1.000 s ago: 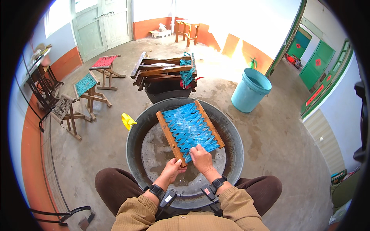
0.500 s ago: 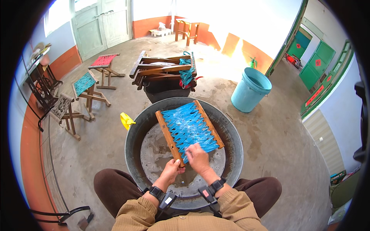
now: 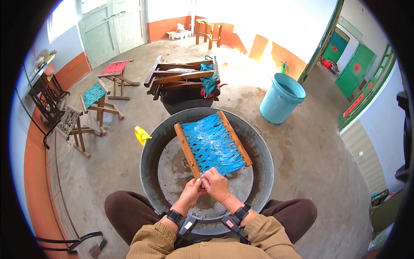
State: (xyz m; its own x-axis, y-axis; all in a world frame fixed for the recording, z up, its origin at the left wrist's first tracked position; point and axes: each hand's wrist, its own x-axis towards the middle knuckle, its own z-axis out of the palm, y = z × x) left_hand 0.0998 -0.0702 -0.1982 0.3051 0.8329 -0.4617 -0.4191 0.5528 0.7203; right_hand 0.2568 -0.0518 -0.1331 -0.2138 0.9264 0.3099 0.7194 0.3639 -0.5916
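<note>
A folding stool seat (image 3: 213, 144) with blue woven straps and two wooden rails lies tilted in a big grey metal basin (image 3: 262, 149) holding shallow water. My left hand (image 3: 192, 192) grips the near end of the left wooden rail. My right hand (image 3: 216, 184) is closed beside it at the seat's near edge, fingers against the same corner; what it pinches is hidden. Both hands meet over the wet basin floor, just in front of my knees.
A yellow cloth (image 3: 142, 134) lies on the concrete left of the basin. A pile of folded wooden stools (image 3: 183, 77) rests on a dark tub behind it. Three standing stools (image 3: 97, 97) are at the left, a blue bucket (image 3: 281, 97) at the right.
My right hand slid left along the seat's near edge to join my left hand at the corner. The seat has shifted slightly in the basin.
</note>
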